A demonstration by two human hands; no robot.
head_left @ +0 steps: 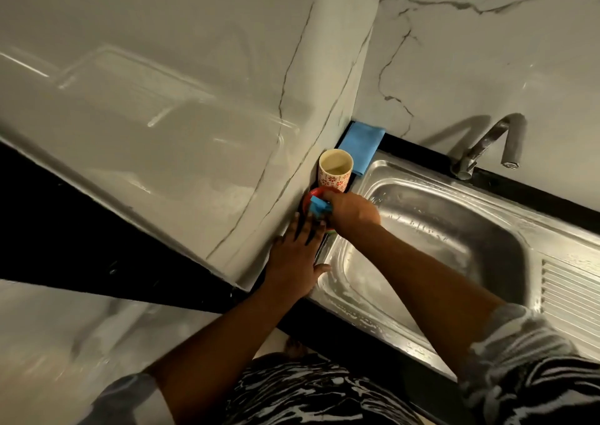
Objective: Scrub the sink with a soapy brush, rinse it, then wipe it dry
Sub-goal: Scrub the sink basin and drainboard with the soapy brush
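A steel sink [506, 239] with a wet, soapy basin fills the right of the view. My right hand [352, 210] grips a blue brush [318, 208] at the sink's left rim, over a red round container [311, 197]. My left hand [297, 259] lies flat with fingers spread on the dark counter strip just left of the sink, its fingertips close to the brush. A folded blue cloth [360, 147] lies in the back corner by the wall.
A patterned cup [335, 171] with cloudy liquid stands between the cloth and the red container. The tap [487, 148] rises behind the sink. A ribbed drainboard [571, 298] lies at right. Marble walls close in at the left and back.
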